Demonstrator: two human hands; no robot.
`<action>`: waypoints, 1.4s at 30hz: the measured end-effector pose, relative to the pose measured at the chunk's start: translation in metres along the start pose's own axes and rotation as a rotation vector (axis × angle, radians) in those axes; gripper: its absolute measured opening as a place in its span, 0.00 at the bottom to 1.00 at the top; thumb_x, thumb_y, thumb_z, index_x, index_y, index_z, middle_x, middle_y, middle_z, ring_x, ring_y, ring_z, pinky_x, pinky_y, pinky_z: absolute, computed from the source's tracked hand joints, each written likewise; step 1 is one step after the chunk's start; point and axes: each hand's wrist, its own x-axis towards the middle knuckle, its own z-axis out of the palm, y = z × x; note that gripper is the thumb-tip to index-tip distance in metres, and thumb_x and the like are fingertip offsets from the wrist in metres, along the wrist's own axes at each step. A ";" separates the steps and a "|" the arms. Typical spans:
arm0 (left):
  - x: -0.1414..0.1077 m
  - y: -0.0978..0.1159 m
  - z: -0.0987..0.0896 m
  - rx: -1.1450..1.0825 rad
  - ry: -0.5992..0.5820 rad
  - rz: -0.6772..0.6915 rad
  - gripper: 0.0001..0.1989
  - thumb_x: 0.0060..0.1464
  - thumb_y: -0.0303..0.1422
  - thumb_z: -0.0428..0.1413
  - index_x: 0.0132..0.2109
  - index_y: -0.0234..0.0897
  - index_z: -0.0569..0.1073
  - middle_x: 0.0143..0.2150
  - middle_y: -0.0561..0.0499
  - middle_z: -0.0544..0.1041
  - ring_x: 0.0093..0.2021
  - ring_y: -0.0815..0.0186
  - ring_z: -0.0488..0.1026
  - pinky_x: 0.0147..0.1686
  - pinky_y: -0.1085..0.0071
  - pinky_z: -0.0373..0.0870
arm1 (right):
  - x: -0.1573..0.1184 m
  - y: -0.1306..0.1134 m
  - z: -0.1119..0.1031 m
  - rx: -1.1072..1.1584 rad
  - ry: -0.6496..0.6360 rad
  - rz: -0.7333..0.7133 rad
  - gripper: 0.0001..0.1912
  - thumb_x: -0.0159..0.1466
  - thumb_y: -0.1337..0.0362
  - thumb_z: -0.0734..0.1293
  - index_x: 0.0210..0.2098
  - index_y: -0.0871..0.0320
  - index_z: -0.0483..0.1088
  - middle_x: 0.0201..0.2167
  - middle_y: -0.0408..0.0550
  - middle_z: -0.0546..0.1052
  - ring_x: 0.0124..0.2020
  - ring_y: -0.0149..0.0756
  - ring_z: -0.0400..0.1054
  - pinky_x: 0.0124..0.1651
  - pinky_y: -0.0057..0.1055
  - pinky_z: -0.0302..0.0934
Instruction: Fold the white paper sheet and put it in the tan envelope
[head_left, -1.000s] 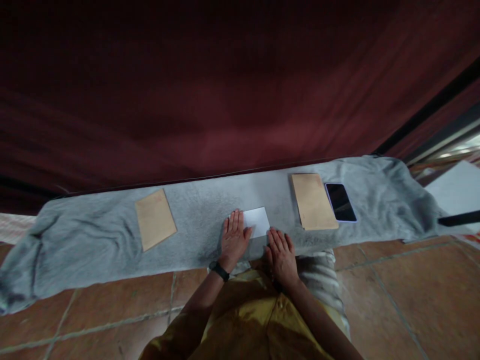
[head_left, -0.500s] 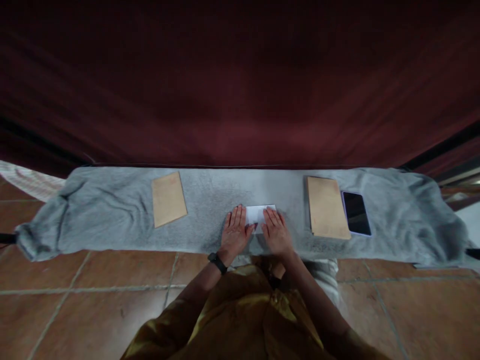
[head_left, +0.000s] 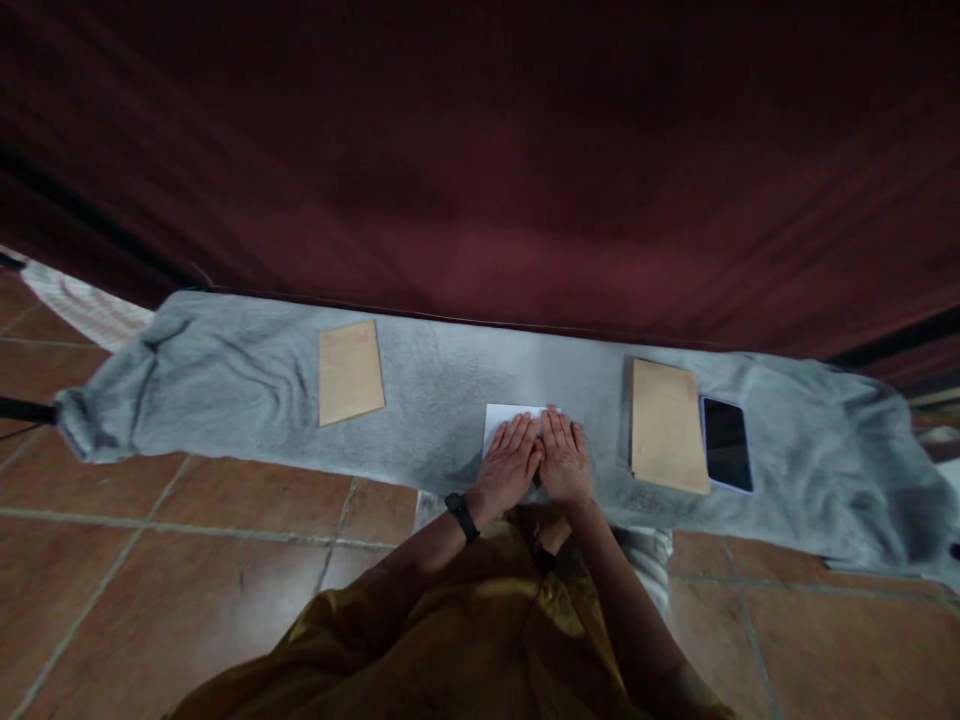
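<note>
A brown envelope [head_left: 351, 373] lies on the left of the cloth-covered worktop [head_left: 435, 400]. Mid-worktop, the left hand [head_left: 510, 464] and right hand [head_left: 566, 462] rest side by side, flattened and ungripping, over white paper [head_left: 497, 414]. Rightward come stacked brown envelopes [head_left: 666, 425], then a phone [head_left: 726, 443] just beside them.

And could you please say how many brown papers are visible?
2: the left paper on the cloth, the right paper beside the phone; more may lie under that paper.
</note>
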 end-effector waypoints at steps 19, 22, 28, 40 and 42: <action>-0.025 -0.034 -0.015 -0.006 -0.057 0.214 0.42 0.61 0.56 0.50 0.73 0.39 0.53 0.75 0.37 0.49 0.75 0.50 0.44 0.71 0.51 0.41 | -0.035 0.004 -0.009 0.083 0.020 -0.162 0.27 0.75 0.60 0.51 0.70 0.62 0.56 0.70 0.59 0.61 0.71 0.47 0.52 0.71 0.53 0.42; -0.026 -0.034 -0.014 -0.008 -0.052 0.215 0.40 0.61 0.56 0.50 0.73 0.42 0.53 0.76 0.37 0.49 0.75 0.50 0.45 0.70 0.51 0.40 | -0.050 0.002 -0.010 0.089 0.037 -0.151 0.28 0.75 0.58 0.52 0.71 0.63 0.54 0.69 0.59 0.62 0.70 0.47 0.53 0.71 0.53 0.42; -0.028 -0.035 -0.017 -0.014 -0.048 0.217 0.38 0.62 0.56 0.49 0.73 0.43 0.54 0.76 0.39 0.48 0.75 0.52 0.45 0.71 0.52 0.40 | -0.064 0.001 -0.011 0.109 0.062 -0.126 0.29 0.75 0.57 0.52 0.72 0.61 0.50 0.69 0.60 0.61 0.71 0.48 0.53 0.71 0.54 0.42; -0.042 -0.051 -0.018 0.009 -0.022 0.057 0.36 0.67 0.50 0.44 0.72 0.31 0.54 0.74 0.38 0.54 0.75 0.58 0.48 0.72 0.57 0.45 | -0.071 -0.007 -0.015 0.059 0.084 -0.022 0.30 0.75 0.58 0.51 0.73 0.63 0.48 0.69 0.60 0.61 0.70 0.48 0.53 0.70 0.54 0.44; -0.044 -0.053 -0.018 0.027 -0.011 0.024 0.34 0.67 0.48 0.45 0.71 0.30 0.55 0.74 0.38 0.55 0.74 0.57 0.50 0.71 0.56 0.47 | -0.071 -0.008 -0.015 0.048 0.092 -0.012 0.29 0.75 0.58 0.51 0.72 0.64 0.49 0.69 0.61 0.61 0.70 0.49 0.54 0.70 0.54 0.45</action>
